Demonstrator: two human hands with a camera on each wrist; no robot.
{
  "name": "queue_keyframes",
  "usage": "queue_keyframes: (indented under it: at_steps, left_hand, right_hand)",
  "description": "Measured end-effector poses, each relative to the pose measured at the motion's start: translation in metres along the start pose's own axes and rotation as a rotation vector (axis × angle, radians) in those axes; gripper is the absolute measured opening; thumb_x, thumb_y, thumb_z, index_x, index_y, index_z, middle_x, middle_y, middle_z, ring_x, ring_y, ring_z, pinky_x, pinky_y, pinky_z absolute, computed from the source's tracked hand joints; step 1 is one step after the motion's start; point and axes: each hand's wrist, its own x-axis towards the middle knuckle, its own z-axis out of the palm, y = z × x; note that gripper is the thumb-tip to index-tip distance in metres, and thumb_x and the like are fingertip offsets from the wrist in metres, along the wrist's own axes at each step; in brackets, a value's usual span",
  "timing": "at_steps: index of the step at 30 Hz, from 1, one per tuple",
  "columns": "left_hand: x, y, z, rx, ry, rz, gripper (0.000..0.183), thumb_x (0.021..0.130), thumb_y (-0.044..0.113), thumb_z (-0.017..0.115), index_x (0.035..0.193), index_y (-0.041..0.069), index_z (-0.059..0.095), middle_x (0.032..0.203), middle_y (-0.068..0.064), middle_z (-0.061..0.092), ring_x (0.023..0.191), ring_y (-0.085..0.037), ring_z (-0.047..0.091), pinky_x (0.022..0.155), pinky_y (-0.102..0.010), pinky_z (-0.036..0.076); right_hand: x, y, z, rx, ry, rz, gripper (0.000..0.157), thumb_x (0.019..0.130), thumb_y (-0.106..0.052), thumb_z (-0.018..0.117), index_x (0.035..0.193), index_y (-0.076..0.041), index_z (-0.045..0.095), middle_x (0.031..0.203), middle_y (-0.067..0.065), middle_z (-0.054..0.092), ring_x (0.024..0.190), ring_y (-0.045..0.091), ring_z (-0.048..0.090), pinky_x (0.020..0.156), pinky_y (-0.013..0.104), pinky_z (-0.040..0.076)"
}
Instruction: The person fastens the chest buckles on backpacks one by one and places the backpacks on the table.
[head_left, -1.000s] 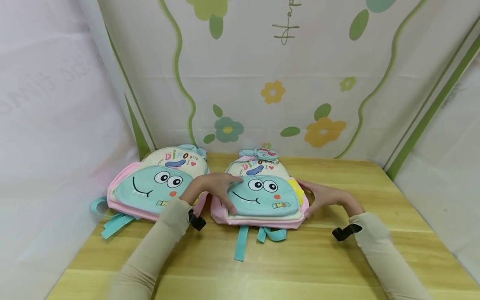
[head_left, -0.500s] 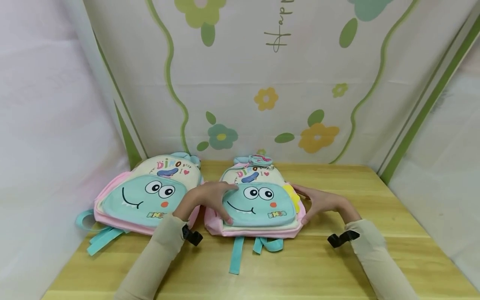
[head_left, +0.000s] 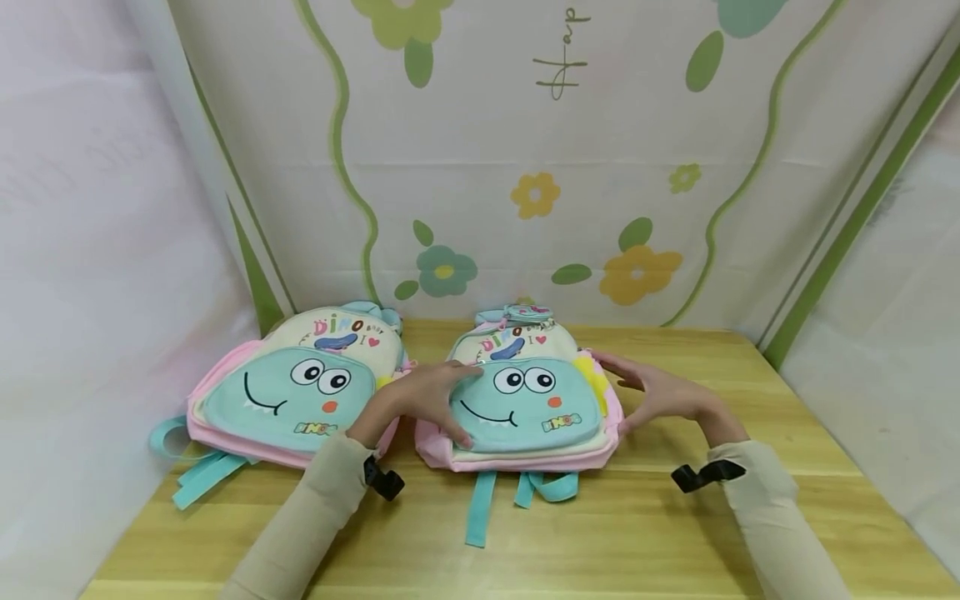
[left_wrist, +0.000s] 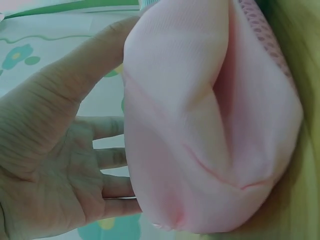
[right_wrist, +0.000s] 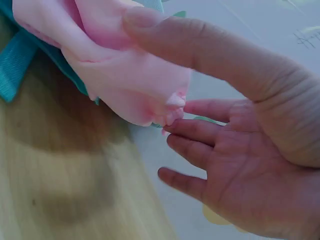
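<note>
A child's backpack with a teal dinosaur-face pocket, cream top and pink sides lies face up on the table. My left hand touches its left side, thumb at the lower front and fingers along the edge. In the left wrist view the thumb meets the pink side panel and the fingers are extended. My right hand is at the other side, near a yellow trim piece. In the right wrist view its thumb lies against the pink fabric, with the fingers stretched out beside it.
A matching backpack lies to the left, close behind my left forearm, its teal strap trailing over the wood table. Teal straps also stick out below the backpack between my hands. A flower-print curtain encloses the back and sides.
The backpack between my hands has shifted slightly right and turned a little, and my right hand has moved right with it. The left backpack stays put; the head view has shifted a little.
</note>
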Motion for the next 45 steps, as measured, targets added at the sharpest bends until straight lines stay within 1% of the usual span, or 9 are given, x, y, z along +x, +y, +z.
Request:
queue_keyframes:
  at_steps: [3,6,9,11,21,30,36,41,45]
  left_hand:
    - [0.002,0.001,0.004,-0.024,0.012,-0.003,0.114,0.065,0.058,0.091,0.158,0.018,0.038,0.165,-0.007,0.036,0.150,-0.032,0.036,0.119,-0.056,0.035]
    - [0.004,0.001,0.007,-0.049,0.033,-0.012,0.115,0.065,0.058,0.091,0.159,0.021,0.037,0.166,-0.005,0.033,0.151,-0.032,0.034,0.120,-0.056,0.034]
    - [0.007,0.001,0.010,-0.079,0.063,-0.008,0.117,0.064,0.058,0.092,0.160,0.022,0.035,0.167,-0.005,0.031,0.152,-0.032,0.032,0.120,-0.055,0.034]
    - [0.009,0.000,0.012,-0.087,0.079,-0.002,0.117,0.064,0.058,0.092,0.160,0.022,0.035,0.167,-0.005,0.030,0.152,-0.032,0.032,0.120,-0.055,0.034]
    - [0.015,-0.002,0.016,-0.075,0.134,0.023,0.120,0.062,0.059,0.093,0.160,0.021,0.035,0.165,-0.008,0.033,0.150,-0.032,0.037,0.119,-0.053,0.037]
    - [0.017,-0.005,0.019,-0.131,0.148,0.043,0.121,0.059,0.055,0.096,0.159,0.019,0.038,0.163,-0.008,0.038,0.148,-0.029,0.040,0.120,-0.048,0.036]
    - [0.016,-0.005,0.023,-0.149,0.165,0.068,0.120,0.060,0.055,0.095,0.159,0.019,0.037,0.161,-0.008,0.040,0.146,-0.028,0.043,0.119,-0.048,0.038]
    - [0.020,-0.003,0.025,-0.182,0.194,0.130,0.117,0.064,0.051,0.095,0.159,0.015,0.037,0.160,-0.007,0.042,0.145,-0.025,0.044,0.119,-0.044,0.039]
    - [0.026,0.001,0.029,-0.240,0.188,0.154,0.115,0.066,0.047,0.095,0.159,0.012,0.037,0.163,-0.007,0.039,0.148,-0.025,0.040,0.120,-0.043,0.037]
  right_hand:
    - [-0.003,-0.002,-0.004,0.015,0.020,-0.026,0.112,0.076,-0.013,0.089,0.164,-0.016,0.019,0.171,0.004,0.021,0.155,0.039,0.020,0.118,0.068,0.025]
    - [-0.005,-0.001,-0.008,0.067,0.037,-0.057,0.108,0.079,-0.006,0.084,0.164,-0.014,0.018,0.171,0.006,0.020,0.156,0.026,0.025,0.122,0.044,0.034]
    - [-0.005,0.002,-0.011,0.156,0.053,-0.098,0.104,0.081,0.002,0.080,0.164,-0.010,0.018,0.171,0.010,0.018,0.154,0.011,0.028,0.116,0.021,0.036]
    - [-0.005,0.002,-0.012,0.217,0.066,-0.133,0.104,0.081,0.007,0.078,0.163,-0.007,0.016,0.171,0.014,0.017,0.152,0.005,0.029,0.114,0.016,0.035]
    - [0.003,0.002,-0.009,0.509,0.052,-0.193,0.098,0.086,0.017,0.066,0.164,-0.005,0.010,0.173,0.008,0.008,0.152,0.002,0.030,0.115,0.021,0.038]
    - [0.003,-0.007,-0.010,0.423,-0.039,-0.324,0.123,0.074,0.018,0.079,0.164,-0.006,-0.002,0.173,0.010,-0.009,0.158,0.005,0.009,0.121,0.016,0.024]
    - [0.003,-0.019,-0.010,0.457,0.002,-0.344,0.117,0.077,0.019,0.075,0.164,-0.005,0.000,0.173,0.011,-0.005,0.157,0.005,0.014,0.120,0.017,0.027]
    - [0.005,-0.030,-0.014,0.522,0.084,-0.359,0.104,0.085,0.010,0.073,0.164,-0.004,0.006,0.173,0.009,0.005,0.154,0.009,0.026,0.115,0.022,0.039]
    - [0.006,-0.042,-0.019,0.489,0.130,-0.319,0.096,0.088,0.008,0.067,0.164,-0.007,0.010,0.173,0.006,0.011,0.150,0.010,0.033,0.110,0.025,0.046]
